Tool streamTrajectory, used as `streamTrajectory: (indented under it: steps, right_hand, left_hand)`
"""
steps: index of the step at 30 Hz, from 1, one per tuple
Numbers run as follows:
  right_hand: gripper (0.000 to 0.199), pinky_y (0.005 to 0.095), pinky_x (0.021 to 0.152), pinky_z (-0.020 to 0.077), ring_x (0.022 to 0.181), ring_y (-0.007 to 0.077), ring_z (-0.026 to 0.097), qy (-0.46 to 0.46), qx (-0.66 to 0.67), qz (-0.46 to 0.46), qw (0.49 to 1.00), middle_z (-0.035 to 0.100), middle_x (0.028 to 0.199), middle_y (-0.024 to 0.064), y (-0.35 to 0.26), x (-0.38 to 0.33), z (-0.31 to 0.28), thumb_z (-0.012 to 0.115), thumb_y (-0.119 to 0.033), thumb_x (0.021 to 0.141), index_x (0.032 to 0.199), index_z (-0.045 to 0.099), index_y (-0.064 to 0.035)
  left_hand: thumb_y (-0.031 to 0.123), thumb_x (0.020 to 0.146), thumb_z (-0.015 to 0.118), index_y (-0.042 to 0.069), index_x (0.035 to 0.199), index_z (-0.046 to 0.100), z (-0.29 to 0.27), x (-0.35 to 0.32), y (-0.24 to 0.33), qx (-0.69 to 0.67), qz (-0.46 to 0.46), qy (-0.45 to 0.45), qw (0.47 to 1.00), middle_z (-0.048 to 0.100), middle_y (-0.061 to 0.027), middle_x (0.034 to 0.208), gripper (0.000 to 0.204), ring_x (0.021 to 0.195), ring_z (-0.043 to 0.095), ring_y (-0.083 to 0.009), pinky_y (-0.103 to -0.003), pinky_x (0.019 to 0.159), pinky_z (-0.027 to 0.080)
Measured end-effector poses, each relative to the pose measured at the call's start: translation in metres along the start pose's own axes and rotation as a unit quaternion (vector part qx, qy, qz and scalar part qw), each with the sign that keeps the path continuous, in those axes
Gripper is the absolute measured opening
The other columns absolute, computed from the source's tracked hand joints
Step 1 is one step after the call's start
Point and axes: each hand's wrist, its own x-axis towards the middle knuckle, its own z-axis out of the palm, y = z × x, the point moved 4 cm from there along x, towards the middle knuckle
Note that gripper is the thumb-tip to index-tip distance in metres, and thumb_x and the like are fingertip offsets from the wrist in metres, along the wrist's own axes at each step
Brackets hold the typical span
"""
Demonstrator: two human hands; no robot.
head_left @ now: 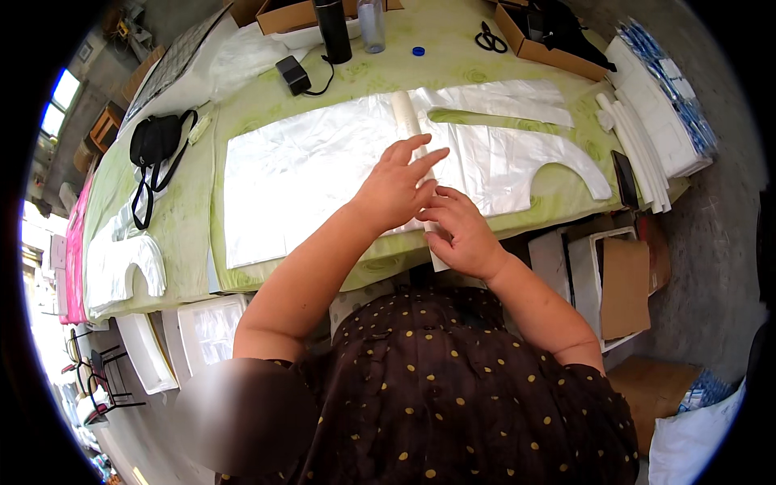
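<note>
A white plastic apron sheet (307, 174) lies spread flat on the green-clothed table (190, 218). A narrow white folded strip (406, 113) runs across it from the far side toward the near edge. My left hand (398, 186) rests flat on the sheet over the strip, fingers spread. My right hand (459, 233) pinches the near end of the strip at the table's front edge. The apron's curved neck cut-out (566, 174) lies to the right.
A black bag (155, 141) lies at the left. Farther back stand a black bottle (333, 31), a clear bottle (372, 24), a black adapter (293, 74), scissors (490, 39) and cardboard boxes (537, 36). Stacked white packs (659, 113) sit at the right; boxes stand below the table.
</note>
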Motion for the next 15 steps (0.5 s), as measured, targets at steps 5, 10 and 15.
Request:
streamTrajectory:
  steps: [5, 10, 15]
  right_hand:
    - [0.03, 0.0458, 0.102, 0.0461, 0.117, 0.0385, 0.056, 0.068, 0.007, 0.035, 0.997, 0.066, 0.116, 0.0162, 0.01, 0.005, -0.012, 0.064, -0.004, 0.081, 0.111, 0.068, -0.0026]
    - [0.033, 0.0461, 0.099, 0.0488, 0.116, 0.0374, 0.058, 0.048, -0.071, 0.015, 0.996, 0.065, 0.12, 0.0178, 0.041, 0.04, 0.003, 0.061, -0.001, 0.081, 0.114, 0.065, 0.0012]
    - [0.046, 0.0473, 0.105, 0.047, 0.121, 0.0395, 0.057, -0.007, -0.16, 0.017, 0.987, 0.062, 0.132, 0.0197, 0.087, 0.105, 0.038, 0.06, -0.005, 0.083, 0.128, 0.062, -0.0011]
  left_hand:
    - [0.029, 0.092, 0.071, 0.012, 0.13, 0.065, 0.007, -0.003, -0.03, 0.065, -0.065, 0.006, 0.996, 0.051, -0.0168, 0.15, 0.042, 0.141, 0.044, -0.0403, -0.046, 0.114, 0.04]
    - [0.028, 0.087, 0.076, 0.012, 0.134, 0.06, 0.01, -0.025, -0.03, 0.009, -0.088, 0.011, 0.996, 0.045, -0.0174, 0.154, 0.052, 0.144, 0.04, -0.0393, -0.045, 0.116, 0.038]
    - [0.02, 0.085, 0.074, 0.008, 0.146, 0.047, 0.005, -0.036, -0.033, -0.063, -0.095, 0.053, 0.992, 0.04, -0.0178, 0.158, 0.068, 0.147, 0.036, -0.038, -0.045, 0.118, 0.036]
